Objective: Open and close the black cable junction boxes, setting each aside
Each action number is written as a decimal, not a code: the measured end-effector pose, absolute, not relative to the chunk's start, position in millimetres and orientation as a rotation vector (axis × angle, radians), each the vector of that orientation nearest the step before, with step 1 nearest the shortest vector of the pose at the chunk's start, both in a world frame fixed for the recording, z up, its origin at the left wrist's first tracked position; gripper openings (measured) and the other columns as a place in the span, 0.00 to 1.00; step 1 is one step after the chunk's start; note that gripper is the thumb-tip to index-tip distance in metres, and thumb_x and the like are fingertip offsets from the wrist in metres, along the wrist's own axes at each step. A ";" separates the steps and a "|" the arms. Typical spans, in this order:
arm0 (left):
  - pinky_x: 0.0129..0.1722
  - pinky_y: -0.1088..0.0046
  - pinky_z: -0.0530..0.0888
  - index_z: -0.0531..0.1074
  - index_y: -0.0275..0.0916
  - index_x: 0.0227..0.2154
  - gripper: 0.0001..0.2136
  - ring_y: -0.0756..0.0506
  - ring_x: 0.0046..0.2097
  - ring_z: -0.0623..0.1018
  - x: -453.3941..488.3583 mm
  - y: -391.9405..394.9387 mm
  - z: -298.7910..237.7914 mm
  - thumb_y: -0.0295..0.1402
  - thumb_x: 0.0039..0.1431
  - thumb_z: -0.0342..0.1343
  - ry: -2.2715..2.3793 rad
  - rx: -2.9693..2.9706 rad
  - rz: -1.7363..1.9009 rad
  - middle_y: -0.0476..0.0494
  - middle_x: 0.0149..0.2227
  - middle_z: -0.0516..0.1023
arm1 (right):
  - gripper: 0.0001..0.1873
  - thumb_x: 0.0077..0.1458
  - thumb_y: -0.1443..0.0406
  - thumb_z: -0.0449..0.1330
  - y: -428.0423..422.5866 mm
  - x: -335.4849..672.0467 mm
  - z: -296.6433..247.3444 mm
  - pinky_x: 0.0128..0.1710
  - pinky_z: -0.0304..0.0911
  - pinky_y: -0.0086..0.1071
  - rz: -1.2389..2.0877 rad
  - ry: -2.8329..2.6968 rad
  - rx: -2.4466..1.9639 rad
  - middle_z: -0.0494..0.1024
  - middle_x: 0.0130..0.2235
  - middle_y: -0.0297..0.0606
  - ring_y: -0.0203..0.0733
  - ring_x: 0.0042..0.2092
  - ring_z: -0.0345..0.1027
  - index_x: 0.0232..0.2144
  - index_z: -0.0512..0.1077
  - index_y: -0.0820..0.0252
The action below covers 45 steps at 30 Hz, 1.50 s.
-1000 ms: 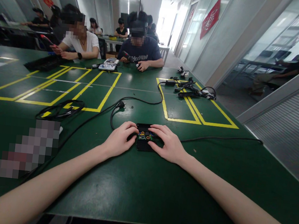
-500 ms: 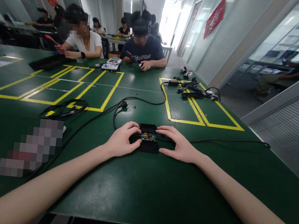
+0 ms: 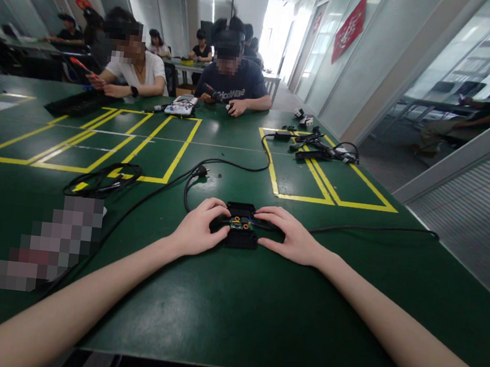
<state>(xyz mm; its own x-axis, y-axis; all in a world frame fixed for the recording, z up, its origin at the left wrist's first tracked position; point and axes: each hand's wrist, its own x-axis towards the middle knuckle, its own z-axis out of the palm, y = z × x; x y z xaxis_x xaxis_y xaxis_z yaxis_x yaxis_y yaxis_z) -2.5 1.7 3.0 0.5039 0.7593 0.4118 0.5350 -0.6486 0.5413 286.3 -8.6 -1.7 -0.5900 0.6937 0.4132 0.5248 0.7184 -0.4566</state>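
Directly in front of me on the green table lies an opened black power adapter (image 3: 240, 241). Its two shell halves are spread apart, one on the far side and one on the near side. Between them a green circuit board (image 3: 238, 223) with orange ring-shaped parts shows. My left hand (image 3: 200, 229) curls around the adapter's left end, fingers at the far half and thumb at the near half. My right hand (image 3: 294, 239) grips the right end the same way. A black cord (image 3: 371, 229) runs out to the right from under my right hand.
Left of my hands is a coiled black cable (image 3: 109, 178); nearer lies a blurred-out flat object (image 3: 59, 240). A black plug (image 3: 201, 171) sits beyond my left hand. More adapters and cords (image 3: 318, 150) are piled at the far right. Two people sit across the table.
The whole view has shifted very slightly. Both hands keep their hold on the opened adapter, with no clear movement of its parts.
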 end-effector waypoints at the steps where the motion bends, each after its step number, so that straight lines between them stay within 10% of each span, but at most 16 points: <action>1: 0.52 0.60 0.78 0.75 0.41 0.44 0.09 0.41 0.50 0.79 -2.6 2.0 3.6 0.31 0.61 0.57 1.093 2.382 0.913 0.41 0.49 0.77 | 0.22 0.62 0.60 0.66 -8.7 286.4 -0.8 0.58 0.71 0.53 0.385 -2.335 -0.922 0.75 0.56 0.48 0.54 0.57 0.72 0.57 0.72 0.53; 26: 0.41 0.67 0.78 0.76 0.39 0.35 0.04 0.44 0.38 0.79 -4.5 -4.1 12.0 0.29 0.61 0.56 0.966 2.371 1.091 0.44 0.35 0.79 | 0.06 0.67 0.65 0.56 -15.8 282.6 5.3 0.27 0.62 0.32 0.310 -2.234 -0.974 0.75 0.33 0.36 0.38 0.27 0.66 0.39 0.73 0.56; 33: 0.43 0.65 0.78 0.73 0.42 0.54 0.35 0.41 0.41 0.81 -6.4 -5.5 11.8 0.54 0.47 0.71 0.857 2.526 0.735 0.44 0.42 0.81 | 0.05 0.64 0.67 0.57 -22.6 281.0 10.8 0.29 0.62 0.33 0.387 -2.229 -0.865 0.75 0.31 0.35 0.39 0.30 0.68 0.36 0.73 0.56; 45: 0.35 0.72 0.74 0.77 0.41 0.42 0.13 0.45 0.38 0.81 -3.1 -5.9 10.0 0.41 0.57 0.65 1.026 2.567 0.643 0.49 0.38 0.81 | 0.04 0.62 0.68 0.57 -19.2 277.4 5.8 0.31 0.64 0.29 0.362 -2.328 -0.871 0.77 0.32 0.36 0.37 0.31 0.71 0.36 0.72 0.58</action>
